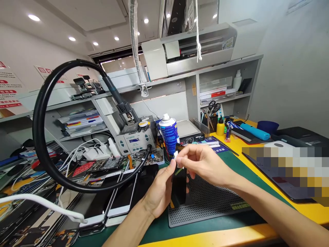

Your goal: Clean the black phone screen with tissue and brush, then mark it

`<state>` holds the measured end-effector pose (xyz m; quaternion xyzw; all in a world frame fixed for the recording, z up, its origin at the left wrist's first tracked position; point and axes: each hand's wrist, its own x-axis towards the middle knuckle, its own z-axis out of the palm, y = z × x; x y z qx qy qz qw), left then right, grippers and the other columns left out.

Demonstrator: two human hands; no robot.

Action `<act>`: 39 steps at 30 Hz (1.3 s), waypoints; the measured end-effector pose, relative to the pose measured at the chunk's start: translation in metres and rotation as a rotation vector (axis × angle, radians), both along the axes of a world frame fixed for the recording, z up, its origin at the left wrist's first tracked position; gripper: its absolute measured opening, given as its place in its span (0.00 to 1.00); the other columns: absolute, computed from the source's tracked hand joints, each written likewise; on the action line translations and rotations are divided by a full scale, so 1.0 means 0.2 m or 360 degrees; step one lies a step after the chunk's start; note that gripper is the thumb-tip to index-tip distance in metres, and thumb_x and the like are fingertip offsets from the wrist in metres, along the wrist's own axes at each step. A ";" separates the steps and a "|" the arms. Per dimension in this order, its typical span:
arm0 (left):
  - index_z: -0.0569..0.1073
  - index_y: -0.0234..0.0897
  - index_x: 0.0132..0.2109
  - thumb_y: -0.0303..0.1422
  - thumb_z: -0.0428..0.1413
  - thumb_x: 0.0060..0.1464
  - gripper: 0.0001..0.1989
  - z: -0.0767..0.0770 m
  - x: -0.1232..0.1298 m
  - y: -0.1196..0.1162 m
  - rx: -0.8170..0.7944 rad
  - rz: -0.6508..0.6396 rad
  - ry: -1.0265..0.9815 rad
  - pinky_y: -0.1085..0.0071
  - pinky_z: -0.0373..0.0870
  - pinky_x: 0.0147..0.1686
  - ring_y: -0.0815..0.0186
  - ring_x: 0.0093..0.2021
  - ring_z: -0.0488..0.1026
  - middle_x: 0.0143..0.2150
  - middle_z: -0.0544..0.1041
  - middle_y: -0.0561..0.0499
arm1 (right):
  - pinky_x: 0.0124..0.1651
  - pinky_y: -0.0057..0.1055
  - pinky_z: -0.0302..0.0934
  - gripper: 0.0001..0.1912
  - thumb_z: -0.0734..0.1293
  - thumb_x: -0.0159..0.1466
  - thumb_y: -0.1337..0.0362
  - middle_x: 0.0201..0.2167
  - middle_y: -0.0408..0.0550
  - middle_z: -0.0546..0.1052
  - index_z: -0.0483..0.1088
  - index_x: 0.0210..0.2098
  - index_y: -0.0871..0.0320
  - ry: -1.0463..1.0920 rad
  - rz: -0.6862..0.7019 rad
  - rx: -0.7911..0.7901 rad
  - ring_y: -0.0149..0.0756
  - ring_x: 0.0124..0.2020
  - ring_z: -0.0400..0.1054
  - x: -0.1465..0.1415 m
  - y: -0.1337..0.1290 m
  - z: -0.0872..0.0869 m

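Left hand (160, 193) grips dark phone-like panel (179, 188) above perforated mat (213, 195), fingers wrapping far edge, apparently for steadiness. Right hand (205, 166), grip pinching small white piece (175, 155) at panel's upper end, likely raised for fingertip access.

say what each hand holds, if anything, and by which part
The left hand holds a dark, phone-like panel by its long sides. The right hand is at its top end, by a small white piece; what it pinches is unclear.
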<state>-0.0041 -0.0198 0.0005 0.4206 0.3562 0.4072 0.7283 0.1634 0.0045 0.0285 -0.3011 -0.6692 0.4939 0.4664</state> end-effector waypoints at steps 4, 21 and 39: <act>0.78 0.32 0.42 0.47 0.52 0.61 0.22 -0.01 0.00 0.01 0.0068 -0.0070 -0.0057 0.67 0.72 0.35 0.64 0.33 0.73 0.35 0.77 0.44 | 0.20 0.24 0.62 0.11 0.69 0.63 0.57 0.27 0.42 0.75 0.71 0.35 0.60 0.0095 -0.0115 -0.0015 0.26 0.17 0.68 0.02 0.02 0.00; 0.74 0.34 0.36 0.44 0.49 0.64 0.18 -0.01 -0.01 0.01 0.0184 -0.0195 -0.0160 0.70 0.69 0.33 0.64 0.34 0.73 0.34 0.77 0.44 | 0.14 0.17 0.47 0.11 0.71 0.62 0.59 0.28 0.47 0.78 0.70 0.33 0.61 0.0090 0.0323 -0.0311 0.28 0.18 0.72 0.05 0.00 0.03; 0.77 0.30 0.43 0.54 0.55 0.55 0.28 -0.01 -0.03 0.03 0.0002 -0.0213 -0.0151 0.69 0.71 0.33 0.64 0.31 0.73 0.35 0.76 0.43 | 0.10 0.16 0.50 0.11 0.69 0.62 0.68 0.46 0.53 0.80 0.76 0.45 0.60 0.0531 0.0721 -0.0730 0.32 0.23 0.78 0.11 0.06 0.01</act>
